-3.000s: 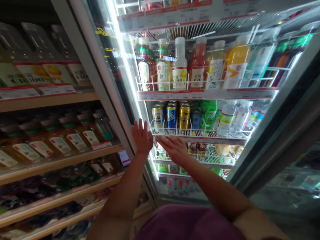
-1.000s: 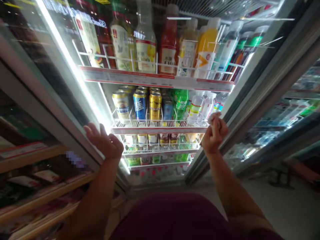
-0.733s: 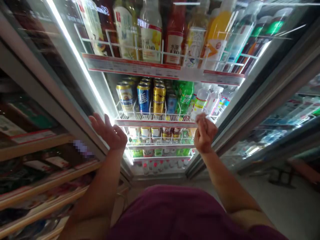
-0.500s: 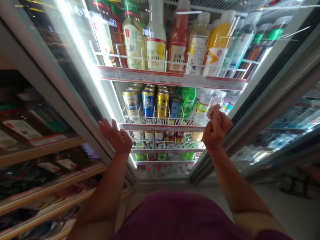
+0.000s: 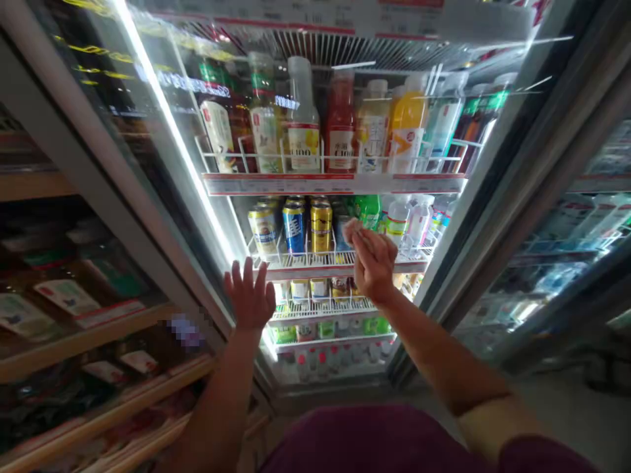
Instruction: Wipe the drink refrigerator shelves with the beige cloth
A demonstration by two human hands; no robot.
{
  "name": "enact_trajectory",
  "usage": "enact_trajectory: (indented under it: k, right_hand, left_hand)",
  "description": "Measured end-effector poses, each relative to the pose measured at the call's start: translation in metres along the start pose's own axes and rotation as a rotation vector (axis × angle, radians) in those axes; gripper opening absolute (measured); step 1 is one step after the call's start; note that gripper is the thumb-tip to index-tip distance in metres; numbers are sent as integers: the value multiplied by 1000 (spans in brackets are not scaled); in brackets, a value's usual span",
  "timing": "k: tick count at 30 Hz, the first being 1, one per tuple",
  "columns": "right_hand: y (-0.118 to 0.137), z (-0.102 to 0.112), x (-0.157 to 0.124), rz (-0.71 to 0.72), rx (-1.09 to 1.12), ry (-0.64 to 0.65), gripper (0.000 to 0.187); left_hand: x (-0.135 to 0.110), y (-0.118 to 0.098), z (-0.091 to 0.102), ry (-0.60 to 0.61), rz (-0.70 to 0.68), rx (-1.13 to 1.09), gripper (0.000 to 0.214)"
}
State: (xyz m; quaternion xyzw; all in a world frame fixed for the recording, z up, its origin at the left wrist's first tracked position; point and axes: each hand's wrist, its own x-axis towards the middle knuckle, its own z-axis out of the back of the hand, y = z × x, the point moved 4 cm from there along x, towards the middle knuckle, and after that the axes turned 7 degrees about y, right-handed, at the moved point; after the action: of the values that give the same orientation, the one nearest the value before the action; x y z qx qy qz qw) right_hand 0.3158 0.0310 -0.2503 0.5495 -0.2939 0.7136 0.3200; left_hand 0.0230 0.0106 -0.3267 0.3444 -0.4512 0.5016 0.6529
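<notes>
Now the right hand (image 5: 374, 263) has come inward from the right-hand frame, where it was half a second ago, so the crumpled wad (image 5: 351, 231) at its fingertips lies over the middle of the glass door (image 5: 286, 102) rather than its right side. That leaves the two hands closer together, and puts the wad in line with the row of cans behind the pane, near the green bottle (image 5: 367, 207). The right fingers are folded in and bunched, pinching the pale wad between thumb and fingertips, with most of it poking out at the upper left. It is small and blurred, so it could be cloth or tissue, and whether it presses on the glass I cannot tell. The left hand (image 5: 250, 295) holds nothing: its fingers are spread well apart and point upward, the thumb off to the right, where before they leaned left and curled more. It is raised flat in front of the lower part of the light strip (image 5: 167, 118), left of the pale can (image 5: 263, 230), the blue can (image 5: 294, 226) and the gold can (image 5: 321, 225); it looks set against the pane, though the contact itself is not clear.
</notes>
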Motion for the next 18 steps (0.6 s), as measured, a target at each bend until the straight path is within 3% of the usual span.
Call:
enact_trajectory:
  k: [2, 7, 9, 14, 16, 18]
  right_hand:
    - [16, -10, -9, 44, 35, 59, 71]
    - [64, -28, -49, 368, 118, 285, 55]
    - [64, -29, -37, 352, 114, 306, 56]
    - [41, -28, 17, 27, 70, 127, 79]
    - [50, -36, 8, 49, 54, 171, 76]
    - [70, -46, -19, 214, 63, 297, 63]
  left_hand:
    - [0, -2, -8, 12, 18, -17, 45]
    - [-2, -2, -16, 23, 35, -9, 46]
    - [-3, -2, -15, 6, 23, -3, 47]
    - [-4, 0, -17, -4, 36, 2, 46]
    - [-5, 1, -18, 9, 54, -21, 45]
    - [-5, 2, -18, 16, 47, -42, 45]
